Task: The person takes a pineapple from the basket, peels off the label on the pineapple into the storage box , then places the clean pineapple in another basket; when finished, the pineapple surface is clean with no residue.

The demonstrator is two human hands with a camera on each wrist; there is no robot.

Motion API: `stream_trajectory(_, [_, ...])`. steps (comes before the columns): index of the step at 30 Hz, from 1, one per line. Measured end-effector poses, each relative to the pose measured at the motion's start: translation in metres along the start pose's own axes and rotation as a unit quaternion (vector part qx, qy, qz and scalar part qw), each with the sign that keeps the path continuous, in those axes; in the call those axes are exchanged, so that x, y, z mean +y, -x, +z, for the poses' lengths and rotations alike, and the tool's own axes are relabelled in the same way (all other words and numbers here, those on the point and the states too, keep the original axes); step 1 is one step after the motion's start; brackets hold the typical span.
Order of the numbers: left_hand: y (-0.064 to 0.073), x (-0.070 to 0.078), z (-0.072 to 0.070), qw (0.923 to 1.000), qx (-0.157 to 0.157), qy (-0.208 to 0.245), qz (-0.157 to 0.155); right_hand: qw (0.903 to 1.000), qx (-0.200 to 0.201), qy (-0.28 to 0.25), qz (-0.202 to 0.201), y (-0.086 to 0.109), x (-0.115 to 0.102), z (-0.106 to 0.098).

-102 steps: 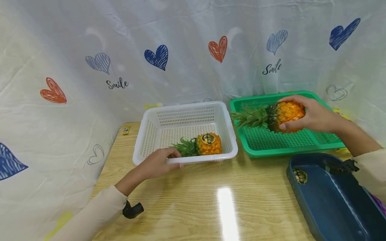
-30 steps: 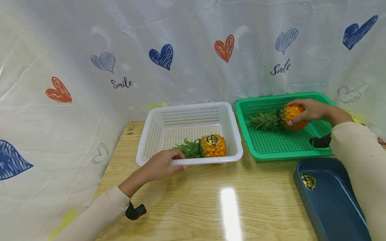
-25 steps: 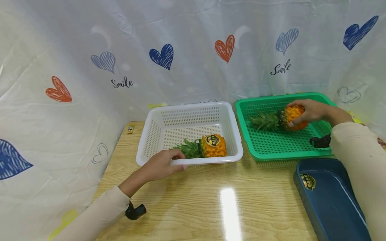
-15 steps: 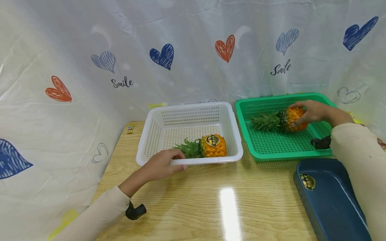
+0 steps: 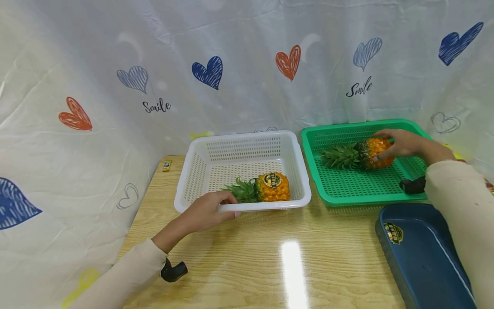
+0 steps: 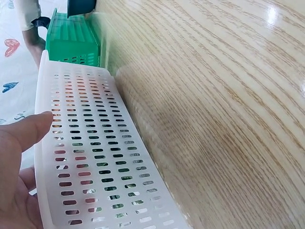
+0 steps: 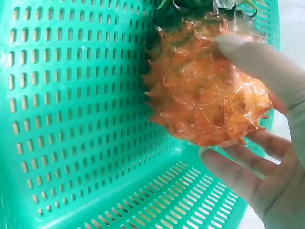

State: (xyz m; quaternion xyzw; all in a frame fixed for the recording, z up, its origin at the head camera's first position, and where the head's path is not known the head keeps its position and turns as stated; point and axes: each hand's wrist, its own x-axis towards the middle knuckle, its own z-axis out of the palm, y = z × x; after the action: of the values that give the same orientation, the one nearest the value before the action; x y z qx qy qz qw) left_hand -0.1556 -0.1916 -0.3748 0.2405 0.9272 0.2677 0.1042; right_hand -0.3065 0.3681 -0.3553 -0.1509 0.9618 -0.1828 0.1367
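Observation:
My left hand [image 5: 210,210] grips the front rim of a white plastic basket [image 5: 247,136], thumb outside and fingers inside. In that basket a small orange pineapple [image 5: 283,193] with a black-and-gold label lies on its side, its green crown toward my left fingers. My right hand [image 5: 405,143] reaches into a green basket [image 5: 347,201] and holds a second pineapple [image 5: 372,150] lying there, crown to the left. In the right wrist view, its thumb rests on the spiky orange fruit [image 7: 200,90], while other fingers spread loosely below and behind it.
A dark blue tray [image 5: 420,257] with a label sticker [image 5: 393,233] stands at the front right, partly under my right sleeve. At the table's far left lies a small yellow packet [image 5: 167,165]. A white curtain [image 5: 247,98] with hearts hangs behind the baskets.
My right hand has lowered its pineapple from above the green basket down into it. Lately the pineapple shifted slightly right, and the fingers look a little looser. The left hand stays on the white rim.

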Motion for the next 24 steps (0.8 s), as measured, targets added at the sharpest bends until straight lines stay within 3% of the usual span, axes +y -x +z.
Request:
stream_trajectory(16, [0.0,0.0,0.0,1.0,-0.001,0.001,0.005,1.0,-0.003,-0.004,0.008,0.005,0.003,-0.003])
stream_trajectory(24, [0.001,0.0,0.0,1.0,0.001,0.001,0.009,0.9985,-0.005,-0.051,0.02,0.013,0.0,-0.015])
